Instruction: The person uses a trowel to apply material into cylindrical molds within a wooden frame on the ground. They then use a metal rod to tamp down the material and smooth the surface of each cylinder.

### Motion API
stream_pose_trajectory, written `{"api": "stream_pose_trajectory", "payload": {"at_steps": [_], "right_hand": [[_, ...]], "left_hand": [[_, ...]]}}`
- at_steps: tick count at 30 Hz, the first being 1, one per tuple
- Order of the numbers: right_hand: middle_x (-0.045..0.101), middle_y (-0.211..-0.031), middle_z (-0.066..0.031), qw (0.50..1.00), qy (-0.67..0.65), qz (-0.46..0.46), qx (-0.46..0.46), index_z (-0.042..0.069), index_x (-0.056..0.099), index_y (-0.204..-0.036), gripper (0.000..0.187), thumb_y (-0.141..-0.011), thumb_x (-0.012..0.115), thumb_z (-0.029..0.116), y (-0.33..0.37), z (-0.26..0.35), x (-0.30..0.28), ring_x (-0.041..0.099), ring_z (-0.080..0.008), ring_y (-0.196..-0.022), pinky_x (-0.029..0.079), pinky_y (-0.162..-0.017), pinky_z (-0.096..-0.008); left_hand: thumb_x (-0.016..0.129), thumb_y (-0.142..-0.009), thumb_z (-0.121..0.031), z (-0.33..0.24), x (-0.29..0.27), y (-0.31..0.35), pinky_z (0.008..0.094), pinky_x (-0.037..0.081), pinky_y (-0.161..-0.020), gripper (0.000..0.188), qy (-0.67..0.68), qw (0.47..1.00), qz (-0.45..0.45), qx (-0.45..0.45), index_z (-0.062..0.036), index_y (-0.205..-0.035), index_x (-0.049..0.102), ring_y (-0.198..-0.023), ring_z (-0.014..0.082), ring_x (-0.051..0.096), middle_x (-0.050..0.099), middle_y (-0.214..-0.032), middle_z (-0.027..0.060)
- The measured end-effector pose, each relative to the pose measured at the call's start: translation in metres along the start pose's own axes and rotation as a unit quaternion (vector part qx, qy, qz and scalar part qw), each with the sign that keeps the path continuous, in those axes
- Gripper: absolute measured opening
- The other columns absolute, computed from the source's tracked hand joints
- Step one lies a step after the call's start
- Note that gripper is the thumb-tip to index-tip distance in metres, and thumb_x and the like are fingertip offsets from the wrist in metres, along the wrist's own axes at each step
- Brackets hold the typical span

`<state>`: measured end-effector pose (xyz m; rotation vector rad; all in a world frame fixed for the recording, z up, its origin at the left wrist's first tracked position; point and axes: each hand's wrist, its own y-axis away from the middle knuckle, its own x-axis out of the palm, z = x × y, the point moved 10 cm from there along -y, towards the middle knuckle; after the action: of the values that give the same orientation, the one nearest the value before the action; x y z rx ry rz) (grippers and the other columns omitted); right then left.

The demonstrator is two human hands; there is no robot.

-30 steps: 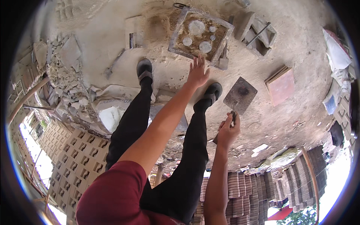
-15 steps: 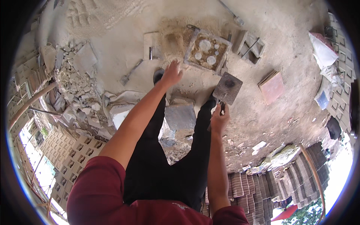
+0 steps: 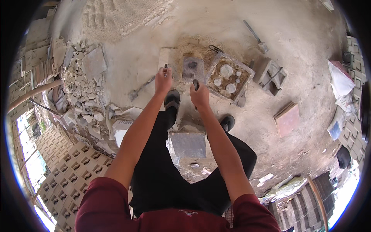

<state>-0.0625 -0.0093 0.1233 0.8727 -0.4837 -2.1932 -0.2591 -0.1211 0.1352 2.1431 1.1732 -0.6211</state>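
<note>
In my right hand point(image 3: 199, 96), the fingers are wrapped round the dark handle of a flat square hand float point(image 3: 193, 69). Its grey plate, with a dark spot in the middle, is over the sandy patch just left of a square mould point(image 3: 211, 80). Several pale round discs show in the brown, grainy fill of that mould. My left hand point(image 3: 163, 82) is closed round a short metal bar point(image 3: 166, 66), whose top sticks out above the fist. Behind that bar lies a pale flat board point(image 3: 167, 55). The lower part of the bar is hidden by my fingers.
A hollow block frame point(image 3: 269, 73) with a rod across it stands right of the mould. Stacked reddish tiles point(image 3: 288, 120) lie farther right. A dark slab point(image 3: 188, 145) sits between my legs. Rubble point(image 3: 83, 77) and a small shovel point(image 3: 134, 94) are at left; another long-handled tool point(image 3: 262, 47) lies behind.
My right hand has carried the float leftward, from the mould's near right side to its left. My left hand has moved left and closed on the metal bar by the board.
</note>
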Motion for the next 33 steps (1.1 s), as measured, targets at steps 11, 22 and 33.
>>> {"api": "stream_pose_trajectory", "payload": {"at_steps": [11,22,33], "right_hand": [[0.052,-0.127,-0.0285,0.974,-0.127,-0.136,-0.126,-0.007,0.046,-0.13,0.051,-0.085,0.06,0.013,-0.128,-0.064,0.051,0.05,-0.0393,-0.119,0.038,-0.102,-0.0418],[0.069,-0.094,-0.0161,0.925,-0.137,-0.256,-0.244,0.002,0.065,-0.103,0.021,-0.091,0.058,0.018,-0.17,-0.014,-0.097,0.067,-0.0239,-0.084,0.051,-0.074,-0.0339],[0.069,-0.083,-0.0187,0.939,0.072,-0.336,-0.015,0.006,0.073,-0.084,0.019,-0.075,0.063,0.019,-0.142,-0.277,-0.277,0.067,-0.0357,-0.082,0.052,-0.075,-0.0399]], "left_hand": [[0.051,-0.089,-0.037,-0.034,0.108,-0.098,0.0419,0.046,-0.086,0.04,-0.037,0.99,0.11,0.085,-0.0013,-0.104,0.061,-0.103,0.0382,0.06,0.065,-0.102,0.0217],[0.05,-0.091,-0.041,-0.039,0.194,-0.153,0.0328,0.043,-0.082,0.04,0.033,0.973,0.226,0.043,-0.0039,-0.101,0.061,-0.095,0.0175,0.056,0.062,-0.098,0.0062],[0.039,-0.097,-0.039,-0.098,0.323,-0.036,0.0462,0.034,-0.105,0.064,-0.045,0.934,0.287,0.211,0.0137,-0.134,0.034,-0.132,0.0417,0.035,0.039,-0.134,0.0365]]}}
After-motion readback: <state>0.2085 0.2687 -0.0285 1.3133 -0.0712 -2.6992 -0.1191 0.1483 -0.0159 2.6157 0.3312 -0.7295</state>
